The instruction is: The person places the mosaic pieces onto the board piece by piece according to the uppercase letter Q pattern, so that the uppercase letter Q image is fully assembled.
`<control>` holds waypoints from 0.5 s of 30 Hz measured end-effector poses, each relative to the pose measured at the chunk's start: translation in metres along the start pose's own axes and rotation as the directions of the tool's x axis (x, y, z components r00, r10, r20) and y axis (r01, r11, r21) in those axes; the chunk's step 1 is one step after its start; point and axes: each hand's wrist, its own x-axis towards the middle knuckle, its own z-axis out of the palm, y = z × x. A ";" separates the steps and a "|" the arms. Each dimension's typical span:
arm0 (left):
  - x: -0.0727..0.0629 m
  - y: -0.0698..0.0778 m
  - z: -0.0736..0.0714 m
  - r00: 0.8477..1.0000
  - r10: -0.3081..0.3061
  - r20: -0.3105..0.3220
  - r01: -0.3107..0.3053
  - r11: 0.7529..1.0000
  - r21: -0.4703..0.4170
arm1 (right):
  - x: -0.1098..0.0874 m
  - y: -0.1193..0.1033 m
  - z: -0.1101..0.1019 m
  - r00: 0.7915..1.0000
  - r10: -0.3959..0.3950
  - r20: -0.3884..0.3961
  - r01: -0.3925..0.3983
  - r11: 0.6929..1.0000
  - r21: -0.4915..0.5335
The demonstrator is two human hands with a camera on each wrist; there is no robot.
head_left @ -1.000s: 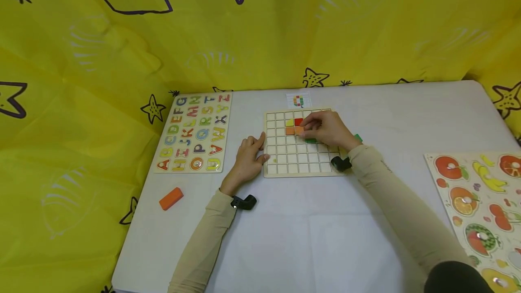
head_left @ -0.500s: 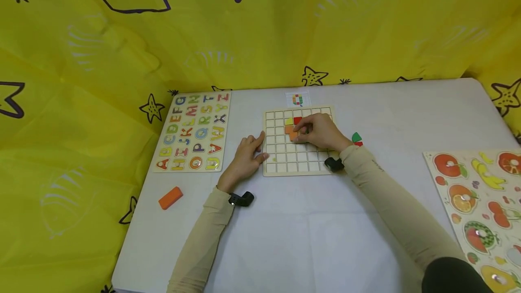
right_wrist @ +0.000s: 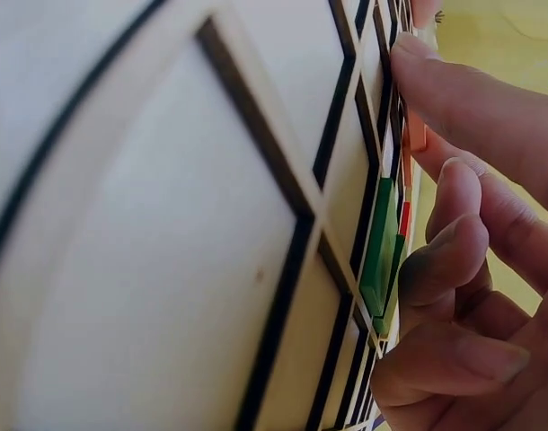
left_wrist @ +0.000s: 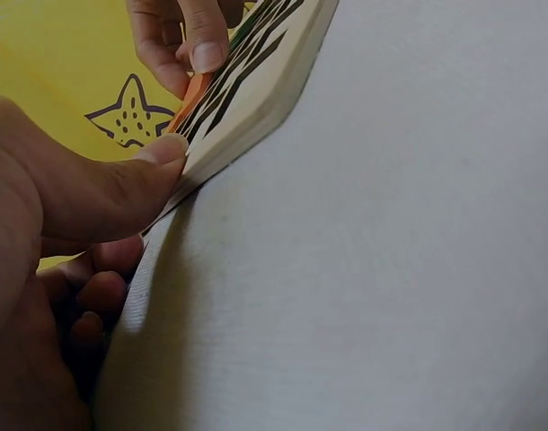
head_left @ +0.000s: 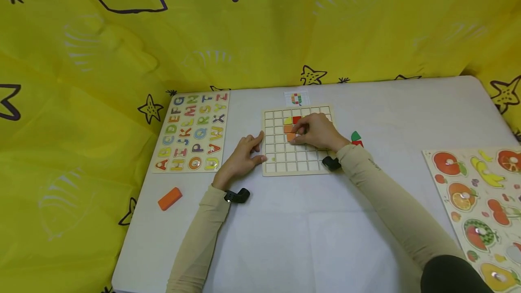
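A wooden grid board (head_left: pixel 281 167) lies on the white table. Along its left edge rests my left hand (head_left: pixel 241 156), thumb and index finger spread apart at the rim; in the left wrist view the thumb (left_wrist: pixel 103 193) presses the board's edge. My right hand (head_left: pixel 319 131) pinches an orange square tile (head_left: pixel 290 137) low over a cell. Directly above that tile sits another orange tile (head_left: pixel 288 128), with a yellow rounded piece (head_left: pixel 288 120) and a red square (head_left: pixel 297 120) behind it. A green piece (right_wrist: pixel 377 251) shows on the grid below my right fingers in the right wrist view.
A small pattern card (head_left: pixel 296 98) lies behind the board. Green and red pieces (head_left: pixel 356 136) sit right of it. An alphabet puzzle (head_left: pixel 191 132) and an orange block (head_left: pixel 170 198) are at left; a fruit puzzle (head_left: pixel 480 202) is at right. A yellow cloth hangs behind.
My right hand has moved left and slightly nearer with the orange tile, to the cell below the other orange tile. My left hand has stayed at the board's edge.
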 end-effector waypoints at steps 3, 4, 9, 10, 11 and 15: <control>0.000 0.001 0.001 1.000 -0.005 -0.001 0.005 1.000 -0.010 | 0.000 0.000 0.000 1.000 -0.003 0.010 0.003 1.000 0.000; -0.001 0.001 0.001 1.000 -0.008 -0.001 0.008 1.000 -0.015 | 0.000 0.000 0.000 1.000 -0.005 0.012 0.005 1.000 0.001; -0.001 0.002 0.001 1.000 -0.012 0.000 0.012 1.000 -0.022 | 0.002 0.004 0.001 1.000 -0.026 0.004 0.026 1.000 0.002; -0.001 0.002 0.001 1.000 -0.012 -0.001 0.012 1.000 -0.022 | 0.003 0.004 0.001 1.000 -0.031 0.001 0.031 1.000 0.003; -0.001 0.002 0.001 1.000 -0.011 -0.002 0.011 1.000 -0.020 | 0.003 0.004 0.001 0.999 -0.037 -0.002 0.037 0.999 0.003; -0.001 0.002 0.000 1.000 -0.011 -0.004 0.011 1.000 -0.013 | 0.003 0.002 0.001 0.999 -0.046 -0.004 0.046 0.999 -0.003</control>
